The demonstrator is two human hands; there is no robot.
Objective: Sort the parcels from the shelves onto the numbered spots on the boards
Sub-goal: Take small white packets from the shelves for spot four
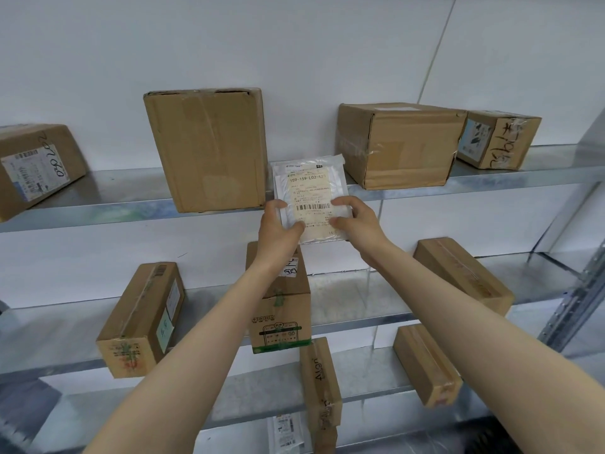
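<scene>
White flat parcel (309, 194) pinched by both hands, left hand (278, 229) and right hand (355, 221), at top shelf (98, 208) edge.

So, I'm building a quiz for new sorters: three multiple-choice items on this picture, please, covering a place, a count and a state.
1. The white parcel is: A beside the tall box; B on the floor; C inside a box.
2. Cardboard boxes on the top shelf: A two; B four; C seven.
3. The parcel is: A lying untouched; B held in both hands; C torn open.
Key: A, it is right of the tall box; B, four stand there; B, left hand and right hand pinch its lower part.
</scene>
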